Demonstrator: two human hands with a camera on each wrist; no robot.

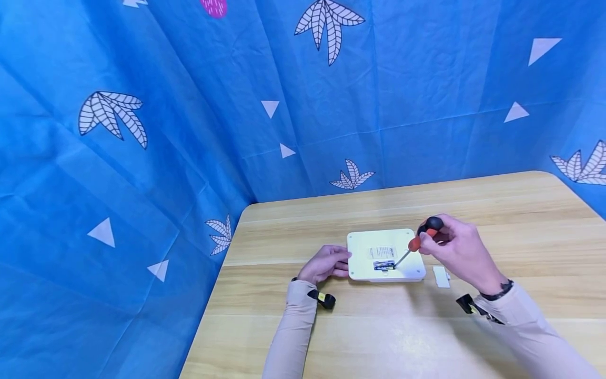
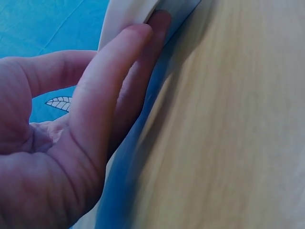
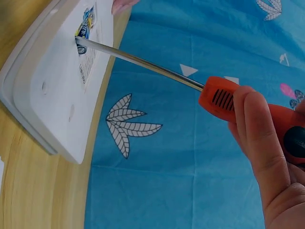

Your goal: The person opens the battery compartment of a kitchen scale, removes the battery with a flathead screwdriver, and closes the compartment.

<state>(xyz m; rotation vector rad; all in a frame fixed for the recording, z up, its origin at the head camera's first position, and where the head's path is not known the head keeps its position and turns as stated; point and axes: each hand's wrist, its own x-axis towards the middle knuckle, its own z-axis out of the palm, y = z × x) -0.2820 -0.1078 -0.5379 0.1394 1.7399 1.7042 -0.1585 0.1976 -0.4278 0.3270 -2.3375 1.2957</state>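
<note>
A white flat device (image 1: 358,263) lies with its printed label and uncovered battery compartment facing up. Batteries (image 1: 382,265) with a blue and yellow wrap show inside the compartment. My left hand (image 1: 325,265) holds the device by its left edge, and in the left wrist view fingertips sit right at that edge (image 2: 125,16). In my right hand (image 1: 456,252) is a screwdriver with a red and black handle (image 3: 220,98). Its metal shaft (image 3: 143,63) slants down to the left, the tip at the end of the batteries in the compartment.
A small white battery cover (image 1: 441,277) lies on the wooden table (image 1: 379,331), right of the device and below the right hand. Blue patterned cloth (image 1: 416,105) hangs behind the table and along its left side.
</note>
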